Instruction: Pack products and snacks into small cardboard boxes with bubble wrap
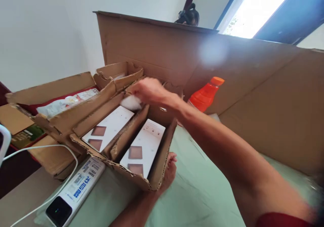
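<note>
Right forearm stretched across the pale green tabletop [199, 190], its right hand [149, 90] pinched shut on a small white wad [131, 102] above the open brown cardboard box [141, 142] w/ two white flat packs. Left hand [169, 173] cupped the box's near corner, fingers closed against it, apparently to steady it. Orange plastic bottle [205, 95] lay behind.

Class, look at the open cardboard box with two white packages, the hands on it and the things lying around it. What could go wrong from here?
1. The left hand steadies only one corner of the torn cardboard box; it might tip or rip.
2. The right hand reaches across; its forearm could knock the orange bottle.
3. The white cable beside the power bank could snag.
</note>
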Tool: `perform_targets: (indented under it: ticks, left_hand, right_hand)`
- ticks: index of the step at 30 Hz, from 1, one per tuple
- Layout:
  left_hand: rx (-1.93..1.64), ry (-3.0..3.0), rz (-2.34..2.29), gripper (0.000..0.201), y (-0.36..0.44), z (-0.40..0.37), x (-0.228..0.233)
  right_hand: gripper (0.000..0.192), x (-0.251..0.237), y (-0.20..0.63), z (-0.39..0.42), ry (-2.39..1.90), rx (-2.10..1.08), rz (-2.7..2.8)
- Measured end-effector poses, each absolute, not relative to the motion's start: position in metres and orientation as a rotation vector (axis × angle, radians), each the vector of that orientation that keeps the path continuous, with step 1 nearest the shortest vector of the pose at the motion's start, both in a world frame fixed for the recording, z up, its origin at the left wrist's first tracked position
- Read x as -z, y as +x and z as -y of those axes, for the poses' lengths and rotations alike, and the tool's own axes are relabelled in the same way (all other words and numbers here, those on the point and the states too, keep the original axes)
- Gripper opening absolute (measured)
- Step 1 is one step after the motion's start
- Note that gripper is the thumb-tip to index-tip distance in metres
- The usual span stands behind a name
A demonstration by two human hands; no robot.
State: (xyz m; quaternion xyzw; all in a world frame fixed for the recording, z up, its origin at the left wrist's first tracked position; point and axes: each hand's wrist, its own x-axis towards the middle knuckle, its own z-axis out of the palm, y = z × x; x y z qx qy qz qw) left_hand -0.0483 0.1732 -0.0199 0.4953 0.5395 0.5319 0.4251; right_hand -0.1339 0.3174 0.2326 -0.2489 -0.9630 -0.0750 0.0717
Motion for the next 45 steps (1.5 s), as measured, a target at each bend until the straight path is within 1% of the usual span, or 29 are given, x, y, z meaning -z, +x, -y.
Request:
perform_targets:
  ticks: [3, 5, 7, 9, 11, 13, 15, 17, 19, 21, 23, 24, 26, 27, 29, 31, 33, 35, 37, 40, 42, 44, 45]
  left_hand:
    - [-1.342, 1.208, -1.333, 0.031, -0.046, -0.170, 0.022]
    - [-1.341, 1.204, -1.318, 0.032, -0.045, -0.169, 0.022]
    - [-1.338, 1.221, -1.304, 0.031, -0.046, -0.167, 0.023]
    - [-1.333, 1.248, -1.299, 0.031, -0.048, -0.166, 0.022]
    - [-1.328, 1.269, -1.308, 0.030, -0.050, -0.165, 0.022]
    - [-1.319, 1.284, -1.325, 0.030, -0.051, -0.164, 0.020]
    - [-1.309, 1.297, -1.347, 0.030, -0.052, -0.163, 0.018]
    - [-1.296, 1.316, -1.374, 0.030, -0.050, -0.164, 0.015]
    - [-1.285, 1.338, -1.415, 0.031, -0.048, -0.165, 0.011]
    - [-1.277, 1.368, -1.469, 0.033, -0.046, -0.164, 0.006]
    - [-1.264, 1.412, -1.520, 0.033, -0.044, -0.160, -0.001]
    - [-1.255, 1.440, -1.540, 0.032, -0.043, -0.155, -0.005]
    - [-1.236, 1.510, -1.549, 0.030, -0.042, -0.142, -0.019]
    - [-1.229, 1.549, -1.535, 0.030, -0.043, -0.134, -0.028]
    - [-1.232, 1.637, -1.471, 0.029, -0.050, -0.117, -0.054]
    - [-1.281, 1.735, -1.369, 0.028, -0.067, -0.105, -0.090]
    - [-1.402, 1.839, -1.244, 0.027, -0.093, -0.097, -0.131]
    - [-1.508, 1.807, -1.303, 0.026, -0.123, -0.093, -0.173]
    - [-1.582, 1.713, -1.409, 0.018, -0.148, -0.086, -0.208]
    - [-1.561, 1.596, -1.387, 0.016, -0.174, -0.072, -0.243]
    - [-1.611, 1.680, -1.571, 0.015, -0.192, -0.069, -0.255]
    - [-1.657, 1.735, -1.974, 0.020, -0.219, -0.078, -0.262]
    - [-1.622, 1.707, -2.200, 0.024, -0.236, -0.087, -0.264]
  right_hand:
    - [0.021, -0.245, -0.043, -0.322, -0.723, -0.082, 2.323]
    - [0.018, -0.234, 0.029, -0.324, -0.778, -0.230, 2.038]
    - [0.015, -0.209, 0.098, -0.325, -0.977, -0.342, 1.826]
    - [0.017, -0.178, 0.155, -0.322, -1.350, -0.385, 1.744]
    - [0.024, -0.148, 0.194, -0.314, -1.601, -0.366, 1.715]
    - [0.030, -0.124, 0.213, -0.297, -1.665, -0.343, 1.706]
    - [0.030, -0.105, 0.214, -0.275, -1.641, -0.358, 1.716]
    - [0.027, -0.089, 0.199, -0.253, -1.564, -0.354, 1.852]
    - [0.027, -0.075, 0.175, -0.239, -1.419, -0.253, 2.090]
    - [0.035, -0.065, 0.148, -0.235, -1.311, -0.065, 2.336]
    - [0.040, -0.060, 0.128, -0.243, -1.368, 0.109, 2.526]
    - [0.039, -0.058, 0.122, -0.249, -1.436, 0.172, 2.592]
    - [0.031, -0.058, 0.117, -0.265, -1.585, 0.244, 2.645]
    - [0.027, -0.058, 0.119, -0.271, -1.642, 0.260, 2.636]
    - [0.029, -0.061, 0.127, -0.280, -1.718, 0.283, 2.609]
    - [0.030, -0.063, 0.135, -0.278, -1.755, 0.307, 2.588]
    - [0.027, -0.062, 0.139, -0.268, -1.756, 0.330, 2.570]
    - [0.030, -0.057, 0.139, -0.254, -1.724, 0.323, 2.533]
    - [0.032, -0.046, 0.137, -0.242, -1.636, 0.266, 2.435]
    - [0.038, -0.025, 0.134, -0.239, -1.502, 0.216, 2.237]
    - [0.047, -0.013, 0.134, -0.247, -1.510, 0.212, 2.207]
    - [0.048, -0.004, 0.135, -0.258, -1.574, 0.171, 2.240]
    - [0.047, -0.001, 0.137, -0.264, -1.605, 0.146, 2.257]
